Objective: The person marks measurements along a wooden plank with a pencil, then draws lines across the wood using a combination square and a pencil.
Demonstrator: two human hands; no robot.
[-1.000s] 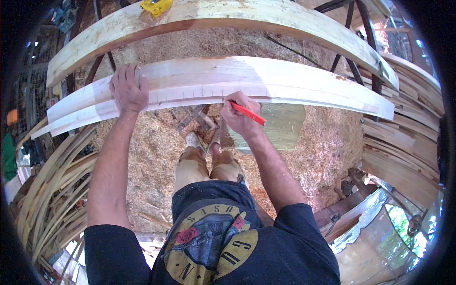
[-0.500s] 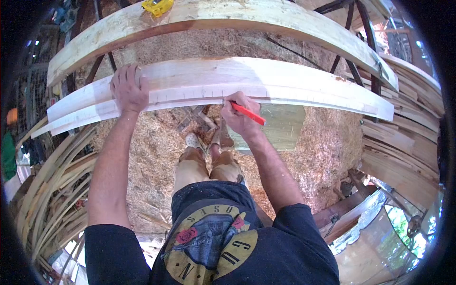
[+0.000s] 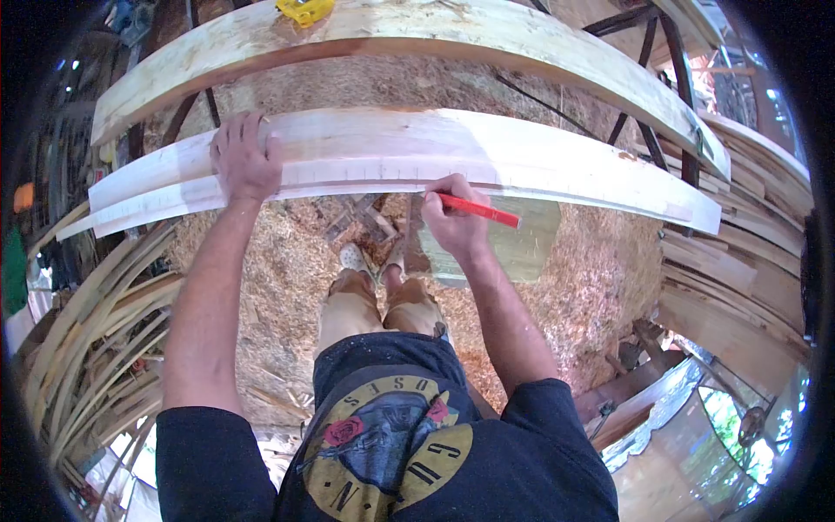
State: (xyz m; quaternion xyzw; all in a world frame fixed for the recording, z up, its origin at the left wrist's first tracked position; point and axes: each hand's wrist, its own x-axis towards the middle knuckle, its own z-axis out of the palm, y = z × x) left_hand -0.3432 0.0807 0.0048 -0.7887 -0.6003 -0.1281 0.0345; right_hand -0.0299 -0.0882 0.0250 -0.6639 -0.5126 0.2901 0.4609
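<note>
A long pale wooden board (image 3: 365, 139) spans the view in front of me, with a row of short pencil ticks along its near part. My left hand (image 3: 245, 161) lies on the board's left part, fingers stretched over the top face. My right hand (image 3: 459, 217) is closed around a flat red carpenter's pencil (image 3: 480, 210). That hand is at the board's near edge, right of the middle. The pencil's back end points right; its tip is hidden by my fingers.
Beyond lies a second thick beam (image 3: 383, 39) with a yellow tape measure (image 3: 304, 10) on it. Dark metal supports (image 3: 648, 83) stand at the right. Wood strips (image 3: 96, 374) are piled left, and stacked planks (image 3: 739, 287) right. Shavings (image 3: 600, 270) cover the floor.
My right hand with the pencil has shifted slightly right along the board's edge, and the pencil now lies flatter. My left hand stays on the board.
</note>
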